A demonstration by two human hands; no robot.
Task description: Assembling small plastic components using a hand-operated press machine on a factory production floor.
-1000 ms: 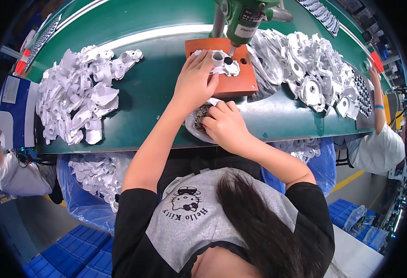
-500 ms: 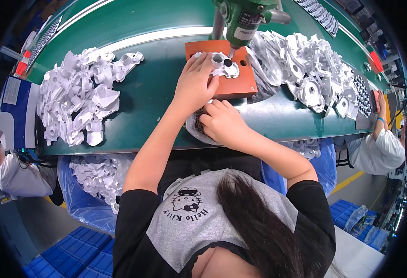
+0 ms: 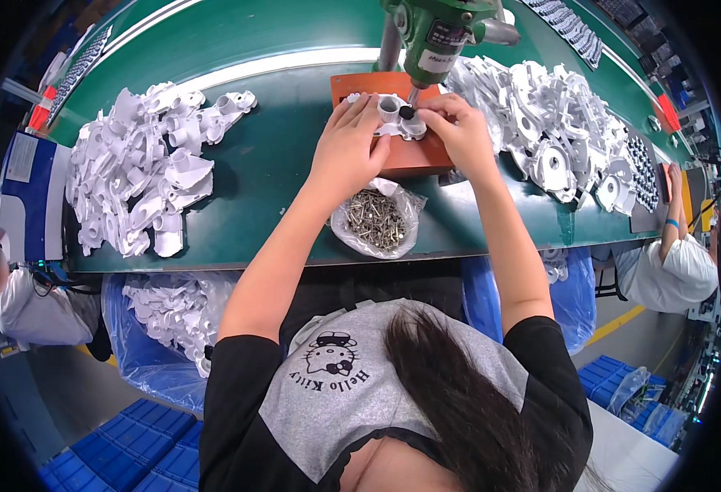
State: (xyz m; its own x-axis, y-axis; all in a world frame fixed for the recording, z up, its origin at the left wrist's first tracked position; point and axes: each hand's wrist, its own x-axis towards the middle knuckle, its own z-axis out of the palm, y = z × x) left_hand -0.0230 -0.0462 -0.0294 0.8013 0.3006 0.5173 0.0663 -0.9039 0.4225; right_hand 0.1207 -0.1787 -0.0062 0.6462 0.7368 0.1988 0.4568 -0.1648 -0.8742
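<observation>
A white plastic part (image 3: 388, 129) with a round collar lies on the orange fixture block (image 3: 418, 156). Over its left side rests my left hand (image 3: 346, 141), fingers curved across it and thumb at the near edge. My right hand (image 3: 461, 131) reaches in from the right with thumb and forefinger pinched beside a black round piece (image 3: 407, 113) on the part. Whatever small thing is in that pinch, I cannot make it out. Directly above is the spindle of a green press (image 3: 434, 41). Nearer me, a clear plastic bag (image 3: 410, 234) holds many small metal pins (image 3: 374, 220).
White plastic parts are heaped on the left (image 3: 135, 176) and right (image 3: 553, 123) of the green table (image 3: 270, 172). Blue-lined bins (image 3: 155, 377) stand below the front edge. Co-workers sit at either side, one with a hand (image 3: 674, 184) on the table.
My right hand has left the bag of pins and moved up to the black piece on the white part, uncovering the bag. My left hand stays on the part.
</observation>
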